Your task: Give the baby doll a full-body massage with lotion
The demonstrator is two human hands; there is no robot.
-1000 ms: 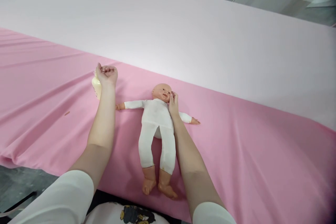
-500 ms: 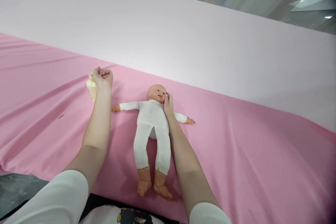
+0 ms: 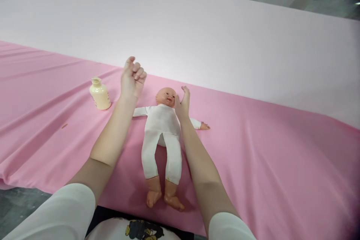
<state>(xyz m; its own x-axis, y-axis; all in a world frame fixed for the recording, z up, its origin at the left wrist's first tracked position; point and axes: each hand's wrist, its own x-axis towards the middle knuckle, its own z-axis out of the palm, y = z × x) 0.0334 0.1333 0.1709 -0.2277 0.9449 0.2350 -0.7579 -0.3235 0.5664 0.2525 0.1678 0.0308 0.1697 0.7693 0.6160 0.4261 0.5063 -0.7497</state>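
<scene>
A baby doll (image 3: 162,120) in a white outfit lies on its back on the pink cloth, its arms spread and its bare feet toward me. My left hand (image 3: 133,77) is raised up and left of the doll's head, palm up with loosely curled fingers apart, and it holds nothing. Beside the right side of the doll's face is my right hand (image 3: 182,103), its thumb and fingers spread and nothing in its grasp. My left forearm covers the doll's hand on that side. A cream pump bottle (image 3: 100,95) stands upright left of my left hand.
Pink cloth (image 3: 270,165) with folds covers the surface. Behind it rises a white panel (image 3: 197,41). A small brownish strip (image 3: 64,126) lies on the cloth at the left. Grey floor (image 3: 19,206) shows at the lower left.
My left hand has moved right, away from the bottle, and its fingers have loosened. The bottle is now fully in view. My right hand's fingers have spread and lifted beside the doll's face.
</scene>
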